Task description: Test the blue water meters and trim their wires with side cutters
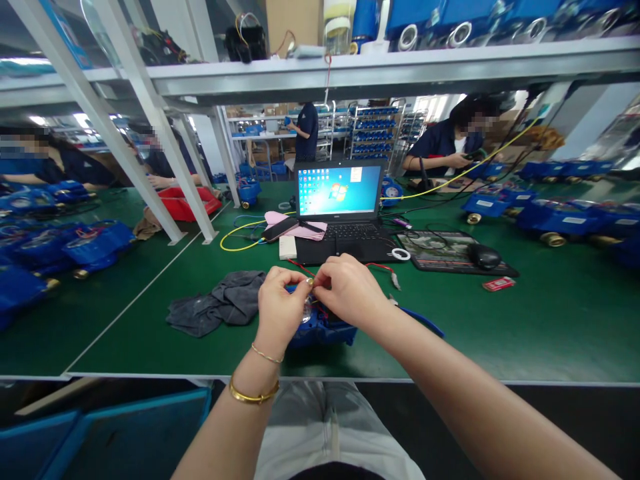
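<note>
A blue water meter (323, 328) sits on the green table (525, 327) right in front of me, mostly hidden under my hands. My left hand (279, 308) and my right hand (350, 290) meet above it, fingers pinched together on something small that I cannot make out. Thin red wires (380, 267) run from under my hands toward the open black laptop (343, 213). A grey cloth (220, 303) lies crumpled just left of my left hand.
A black mouse (484, 256) on a mat, a small red card (499, 284) and a phone (280, 229) on pink fabric surround the laptop. Several blue meters (560, 220) line both sides. Other people work at far benches. A metal shelf frame (165, 167) stands left.
</note>
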`<state>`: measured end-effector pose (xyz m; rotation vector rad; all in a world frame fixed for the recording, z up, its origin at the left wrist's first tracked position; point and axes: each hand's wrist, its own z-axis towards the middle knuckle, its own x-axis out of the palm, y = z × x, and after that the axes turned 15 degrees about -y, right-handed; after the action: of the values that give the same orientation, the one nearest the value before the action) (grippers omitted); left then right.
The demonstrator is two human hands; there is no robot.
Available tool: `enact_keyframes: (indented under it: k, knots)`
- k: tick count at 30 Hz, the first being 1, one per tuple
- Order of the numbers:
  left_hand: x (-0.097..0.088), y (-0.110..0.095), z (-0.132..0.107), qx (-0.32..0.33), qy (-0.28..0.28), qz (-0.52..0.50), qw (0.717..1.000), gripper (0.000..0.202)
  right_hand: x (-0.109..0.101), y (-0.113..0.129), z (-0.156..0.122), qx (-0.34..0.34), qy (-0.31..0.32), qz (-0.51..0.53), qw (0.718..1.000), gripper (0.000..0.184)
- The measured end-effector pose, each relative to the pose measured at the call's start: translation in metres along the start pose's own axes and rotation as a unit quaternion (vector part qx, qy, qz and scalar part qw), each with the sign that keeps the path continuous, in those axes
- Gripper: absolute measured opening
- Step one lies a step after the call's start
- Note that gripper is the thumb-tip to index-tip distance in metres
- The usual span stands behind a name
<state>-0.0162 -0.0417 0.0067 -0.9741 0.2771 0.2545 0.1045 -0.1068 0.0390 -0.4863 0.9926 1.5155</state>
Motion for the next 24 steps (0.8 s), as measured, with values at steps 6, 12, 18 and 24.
enact_keyframes:
  k: [6,12,18,24]
  knots:
    - [-0.015,0.0,0.007,-0.019,0.092,-0.002,0.996,0.016,-0.001,-0.007,-0.001,-0.017,-0.005,0.041,0.999,0.01]
    - [-0.018,0.004,0.008,-0.047,0.127,-0.001,0.991,0.013,0.001,-0.014,-0.003,-0.04,-0.029,0.086,0.995,0.009]
    - [-0.016,0.003,0.008,-0.062,0.15,-0.015,0.987,0.014,0.001,-0.018,-0.003,-0.047,-0.031,0.123,0.991,0.011]
    - [-0.015,0.0,0.007,-0.066,0.16,-0.033,0.984,0.013,0.003,-0.022,-0.004,-0.047,-0.043,0.143,0.988,0.012]
